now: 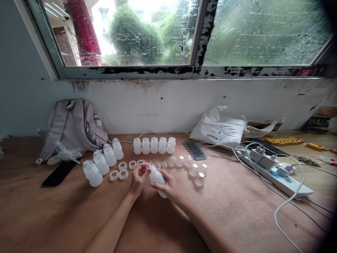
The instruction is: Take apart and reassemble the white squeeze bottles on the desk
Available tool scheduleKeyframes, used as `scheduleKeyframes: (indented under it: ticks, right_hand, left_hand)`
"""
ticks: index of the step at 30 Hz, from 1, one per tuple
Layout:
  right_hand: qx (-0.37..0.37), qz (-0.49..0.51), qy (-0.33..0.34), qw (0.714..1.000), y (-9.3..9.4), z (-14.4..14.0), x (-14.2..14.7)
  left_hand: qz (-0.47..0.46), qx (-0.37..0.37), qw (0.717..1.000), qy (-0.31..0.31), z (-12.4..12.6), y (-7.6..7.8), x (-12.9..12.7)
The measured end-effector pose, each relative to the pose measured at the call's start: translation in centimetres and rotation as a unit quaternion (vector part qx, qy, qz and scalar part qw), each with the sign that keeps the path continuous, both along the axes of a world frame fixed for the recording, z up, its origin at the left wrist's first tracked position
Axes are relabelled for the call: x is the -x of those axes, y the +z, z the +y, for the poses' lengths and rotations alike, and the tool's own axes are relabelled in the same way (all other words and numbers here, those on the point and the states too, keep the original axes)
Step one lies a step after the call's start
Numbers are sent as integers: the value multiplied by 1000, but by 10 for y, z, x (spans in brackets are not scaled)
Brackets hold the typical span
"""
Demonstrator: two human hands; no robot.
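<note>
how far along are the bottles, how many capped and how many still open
Four capped bottles stand at left, looking done. The right hand holds one bottle while the left hand works at its top. Five open bottles wait in a row, with loose rings and clear caps beside them.

Two bare forearms reach into view, sleeveless up to the frame's edge. The left hand [137, 179] and right hand [170, 186] wear no gloves, rings or watch.

Soft daylight admitted through rain-streaked glass window [158, 31]; brown wooden tabletop [65, 218] evenly lit; shadows faint; edges bowed; right corners vignetted.
</note>
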State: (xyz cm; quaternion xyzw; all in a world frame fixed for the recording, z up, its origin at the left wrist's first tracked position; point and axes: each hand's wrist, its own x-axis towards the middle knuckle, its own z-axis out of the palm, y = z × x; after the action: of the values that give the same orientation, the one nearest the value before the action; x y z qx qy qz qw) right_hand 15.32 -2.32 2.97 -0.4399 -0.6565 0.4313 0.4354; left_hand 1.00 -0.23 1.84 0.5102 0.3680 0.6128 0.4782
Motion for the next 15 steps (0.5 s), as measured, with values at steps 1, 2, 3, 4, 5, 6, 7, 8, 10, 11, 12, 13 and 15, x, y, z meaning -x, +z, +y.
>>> scheduleKeyframes:
  ticks: [1,2,3,4,5,6,7,8,10,11,12,13,15]
  right_hand:
    - [33,28,11,999,3,-1,1]
    - [64,56,24,996,4,-1,1]
    - [94,83,41,991,5,-2,1]
    - [122,111,59,985,5,-2,1]
    - [147,138,76,976,5,-3,1]
    - [171,164,90,967,3,-3,1]
    - [194,188,102,958,2,-3,1]
    - [216,207,114,947,0,-3,0]
    - [260,237,147,924,-3,-2,0]
    - [278,250,166,913,-4,-1,0]
    - [290,260,182,903,-4,-1,-1]
    - [295,266,192,897,-4,0,-1]
    - [292,266,192,898,-2,0,-2]
  left_hand:
    - [-7,7,1000,-8,0,1,0]
    - [-13,13,1000,-17,1,1,1]
    - [-19,18,999,-27,1,1,1]
    - [-26,23,999,-36,2,1,2]
    - [-32,28,998,-42,3,0,2]
    - [-36,32,998,-47,4,0,2]
    - [-40,37,997,-49,4,-1,3]
    - [-43,41,997,-51,4,-2,2]
    - [-47,44,997,-52,4,-2,2]
    - [-51,44,996,-52,3,-2,1]
    - [-55,43,996,-52,2,-1,0]
    - [-60,44,996,-53,2,0,-1]
    - [-67,54,995,-58,0,3,-2]
